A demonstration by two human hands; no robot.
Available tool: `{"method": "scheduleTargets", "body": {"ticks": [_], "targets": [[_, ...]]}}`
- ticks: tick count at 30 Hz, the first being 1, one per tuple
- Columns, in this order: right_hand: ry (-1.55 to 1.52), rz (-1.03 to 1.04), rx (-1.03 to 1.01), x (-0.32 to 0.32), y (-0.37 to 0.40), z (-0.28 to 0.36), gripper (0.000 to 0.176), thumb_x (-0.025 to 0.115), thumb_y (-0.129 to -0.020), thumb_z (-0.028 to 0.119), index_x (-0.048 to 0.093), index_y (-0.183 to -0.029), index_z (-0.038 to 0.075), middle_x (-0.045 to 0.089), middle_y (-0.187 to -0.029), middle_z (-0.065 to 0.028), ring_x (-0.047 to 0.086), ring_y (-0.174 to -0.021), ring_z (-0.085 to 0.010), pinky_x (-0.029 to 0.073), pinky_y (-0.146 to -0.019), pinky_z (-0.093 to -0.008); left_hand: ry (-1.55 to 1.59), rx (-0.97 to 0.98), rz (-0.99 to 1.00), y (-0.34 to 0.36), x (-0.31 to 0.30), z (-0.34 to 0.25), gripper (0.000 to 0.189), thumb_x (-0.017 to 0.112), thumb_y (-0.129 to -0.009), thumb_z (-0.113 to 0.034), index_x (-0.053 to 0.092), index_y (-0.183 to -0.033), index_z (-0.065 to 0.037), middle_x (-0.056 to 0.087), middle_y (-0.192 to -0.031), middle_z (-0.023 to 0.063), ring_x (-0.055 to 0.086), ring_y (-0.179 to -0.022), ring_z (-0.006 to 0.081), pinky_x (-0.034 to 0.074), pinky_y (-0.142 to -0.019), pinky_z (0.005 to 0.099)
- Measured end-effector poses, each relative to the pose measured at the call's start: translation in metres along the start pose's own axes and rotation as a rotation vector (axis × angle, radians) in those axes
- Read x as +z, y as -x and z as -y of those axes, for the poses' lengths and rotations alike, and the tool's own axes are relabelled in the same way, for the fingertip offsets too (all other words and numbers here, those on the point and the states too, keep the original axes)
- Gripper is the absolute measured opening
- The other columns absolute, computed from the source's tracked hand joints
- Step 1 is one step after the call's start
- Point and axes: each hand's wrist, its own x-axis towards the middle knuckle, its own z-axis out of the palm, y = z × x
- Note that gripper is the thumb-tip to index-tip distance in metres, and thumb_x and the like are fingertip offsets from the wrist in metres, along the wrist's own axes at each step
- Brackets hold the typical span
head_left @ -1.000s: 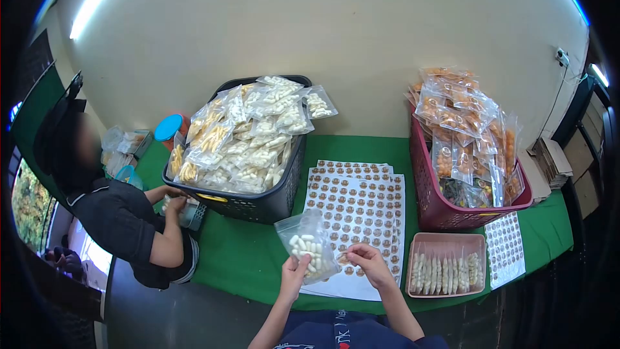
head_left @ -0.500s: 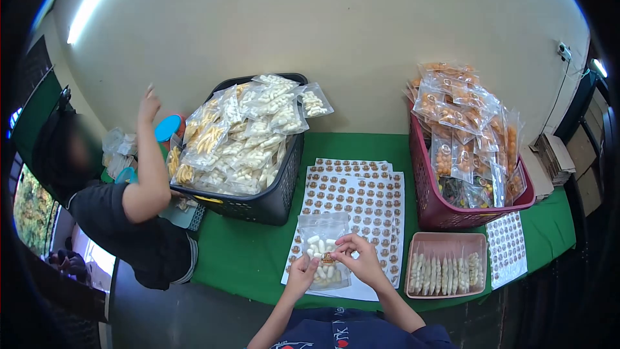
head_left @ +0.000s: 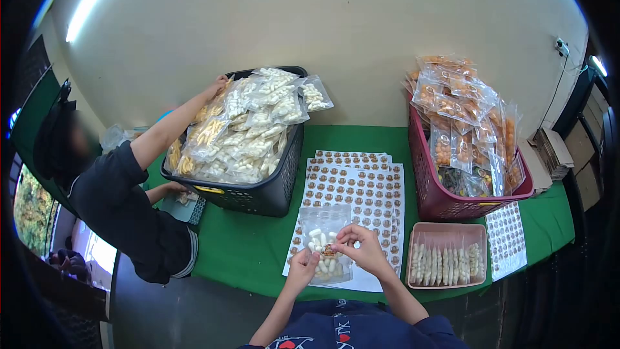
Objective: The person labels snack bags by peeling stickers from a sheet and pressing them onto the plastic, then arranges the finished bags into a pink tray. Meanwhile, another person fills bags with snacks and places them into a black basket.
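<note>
My left hand [head_left: 301,273] grips the lower left side of a clear plastic bag [head_left: 332,216] with white, finger-shaped pieces inside. A small brown round sticker [head_left: 328,250] shows on the front of the bag. My right hand [head_left: 363,251] has thumb and forefinger pinched at the sticker's right edge, with the wrist to the right of the bag. Beneath the bag lie overlapping white sheets [head_left: 352,187] printed with rows of the same brown round stickers.
A black basket [head_left: 258,197] heaped with filled bags stands at left, where a co-worker's hand [head_left: 218,85] reaches in. A maroon basket [head_left: 445,203] of orange-filled bags stands at right. Before it are a pink tray [head_left: 445,228] with bags standing upright and another sticker sheet [head_left: 507,239].
The co-worker's raised arm has come down onto the black basket's bags. My hands keep the bag in nearly the same place, with the sticker slightly higher in view.
</note>
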Motion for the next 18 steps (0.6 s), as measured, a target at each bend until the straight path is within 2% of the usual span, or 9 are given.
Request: {"method": "scheduleTargets", "body": {"ticks": [7, 10, 13, 16, 18], "targets": [[0.034, 0.009, -0.044, 0.007, 0.005, 0.006, 0.021, 0.071, -0.068, 0.013, 0.058, -0.079, 0.001, 0.062, -0.068, -0.0054, 0.047, -0.053, -0.0055, 0.038, -0.049, -0.0204, 0.056, -0.056, -0.012, 0.004, -0.004, -0.007, 0.025, 0.055, -0.086, -0.019, 0.055, -0.098, 0.003, 0.061, -0.085, 0.0035, 0.055, -0.072, 0.0055, 0.044, -0.063, 0.0194], [0.071, -0.012, -0.060, 0.013, 0.007, 0.014, 0.022, 0.071, -0.068, 0.014, 0.057, -0.079, 0.001, 0.063, -0.068, -0.0059, 0.047, -0.051, -0.0060, 0.038, -0.049, -0.0208, 0.049, -0.066, 0.023, 0.006, -0.006, -0.018, 0.022, 0.056, -0.083, -0.012, 0.055, -0.101, 0.002, 0.061, -0.088, 0.0049, 0.057, -0.075, 0.0075, 0.046, -0.066, 0.0214], [0.122, -0.034, -0.105, 0.018, 0.010, 0.018, 0.022, 0.071, -0.068, 0.014, 0.056, -0.079, 0.001, 0.063, -0.067, -0.0058, 0.046, -0.049, -0.0064, 0.037, -0.048, -0.0207, 0.058, -0.055, 0.014, 0.010, -0.008, -0.020, 0.023, 0.058, -0.082, -0.011, 0.055, -0.100, 0.002, 0.061, -0.088, 0.0053, 0.057, -0.075, 0.0080, 0.046, -0.065, 0.0217], [0.206, -0.060, -0.154, 0.023, 0.014, 0.021, 0.023, 0.071, -0.068, 0.012, 0.055, -0.079, 0.001, 0.062, -0.066, -0.0050, 0.045, -0.048, -0.0059, 0.036, -0.047, -0.0200, -0.065, -0.023, -0.008, 0.011, -0.017, -0.002, 0.023, 0.058, -0.082, -0.009, 0.055, -0.100, 0.003, 0.061, -0.087, 0.0058, 0.058, -0.075, 0.0087, 0.047, -0.065, 0.0221], [0.249, -0.071, -0.181, 0.025, 0.018, 0.019, 0.023, 0.070, -0.068, 0.013, 0.054, -0.079, 0.001, 0.061, -0.065, -0.0051, 0.045, -0.048, -0.0068, 0.036, -0.046, -0.0204, 0.010, 0.029, -0.071, 0.012, -0.012, 0.004, 0.017, 0.064, -0.078, -0.014, 0.054, -0.079, -0.001, 0.050, -0.068, -0.0029, 0.041, -0.058, 0.0028, 0.031, -0.050, 0.0193]]}}
